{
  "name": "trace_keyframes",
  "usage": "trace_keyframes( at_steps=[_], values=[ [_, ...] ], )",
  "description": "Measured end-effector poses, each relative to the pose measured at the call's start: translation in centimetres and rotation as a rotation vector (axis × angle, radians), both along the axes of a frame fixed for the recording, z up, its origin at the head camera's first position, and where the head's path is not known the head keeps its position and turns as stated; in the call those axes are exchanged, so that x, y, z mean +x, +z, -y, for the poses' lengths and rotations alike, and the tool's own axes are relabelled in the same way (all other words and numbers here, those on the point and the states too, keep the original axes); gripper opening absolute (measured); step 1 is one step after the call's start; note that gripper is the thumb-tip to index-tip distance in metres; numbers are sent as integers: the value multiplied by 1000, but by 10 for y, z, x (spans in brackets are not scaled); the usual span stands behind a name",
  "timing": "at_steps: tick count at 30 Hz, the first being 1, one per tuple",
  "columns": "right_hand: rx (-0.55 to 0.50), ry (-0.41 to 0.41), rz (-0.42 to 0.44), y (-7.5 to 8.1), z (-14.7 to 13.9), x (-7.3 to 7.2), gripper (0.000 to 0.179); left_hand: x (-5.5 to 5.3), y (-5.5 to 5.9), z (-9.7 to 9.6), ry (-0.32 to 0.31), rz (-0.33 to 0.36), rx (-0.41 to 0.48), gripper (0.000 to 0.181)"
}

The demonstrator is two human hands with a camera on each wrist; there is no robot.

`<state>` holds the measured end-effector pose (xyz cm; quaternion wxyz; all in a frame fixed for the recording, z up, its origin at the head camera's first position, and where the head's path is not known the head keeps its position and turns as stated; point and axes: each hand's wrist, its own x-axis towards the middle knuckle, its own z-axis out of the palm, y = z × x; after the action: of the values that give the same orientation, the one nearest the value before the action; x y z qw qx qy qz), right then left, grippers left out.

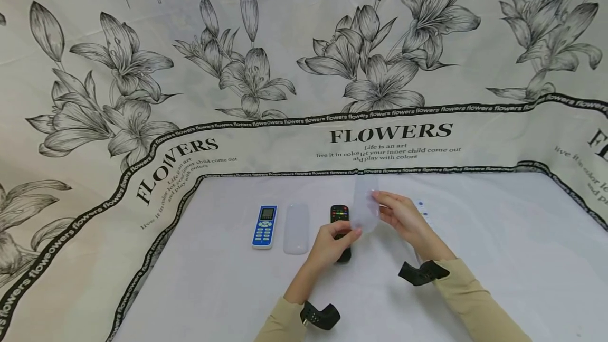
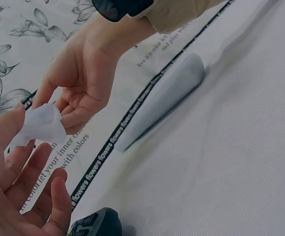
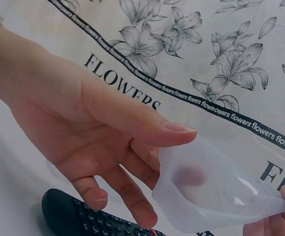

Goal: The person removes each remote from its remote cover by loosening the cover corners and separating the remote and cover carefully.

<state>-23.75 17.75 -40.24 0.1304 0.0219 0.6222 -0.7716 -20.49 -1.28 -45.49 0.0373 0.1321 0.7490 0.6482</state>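
A translucent soft remote cover (image 1: 364, 207) is held up between both hands, above the table. My left hand (image 1: 329, 244) pinches its lower edge between thumb and fingers. On the opposite side, my right hand (image 1: 405, 221) pinches the cover, and a fingertip shows through the thin material in the right wrist view. Under the left hand lies a black remote control (image 1: 340, 211), partly hidden by the fingers. A white remote (image 2: 168, 96) lies beyond the right hand, mostly covered by it in the head view.
Left of the black remote, a second translucent cover (image 1: 296, 229) lies flat. Farther left is a blue and white remote (image 1: 264, 227) with a small screen. A flower-printed curtain (image 1: 266, 146) borders the back and sides of the white table (image 1: 214, 300).
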Motion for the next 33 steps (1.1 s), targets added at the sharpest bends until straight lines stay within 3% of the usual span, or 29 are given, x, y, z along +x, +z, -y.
trace_keyframes(
  at_steps=[6, 9, 16, 22, 28, 33],
  values=[
    [-42, 31, 25, -5, -5, 1, 7, 2, 2, 0, -83, -30, 20, 21],
    [-74, 49, 34, -8, -7, 2, 6, 2, 3, -1, -83, -47, 39, 21],
    [-134, 74, 34, -12, -7, 2, 21, 2, 6, -1, -120, 3, 158, 27],
    [-165, 83, 43, -11, -6, 2, 26, 3, 5, -1, -145, -5, 238, 29],
    [-170, 89, 31, -9, -5, 3, 23, 4, 4, 0, -159, 23, 232, 29],
    [-177, 88, 27, -9, -3, 2, 25, 3, 3, 1, -125, 24, 205, 25]
  ],
)
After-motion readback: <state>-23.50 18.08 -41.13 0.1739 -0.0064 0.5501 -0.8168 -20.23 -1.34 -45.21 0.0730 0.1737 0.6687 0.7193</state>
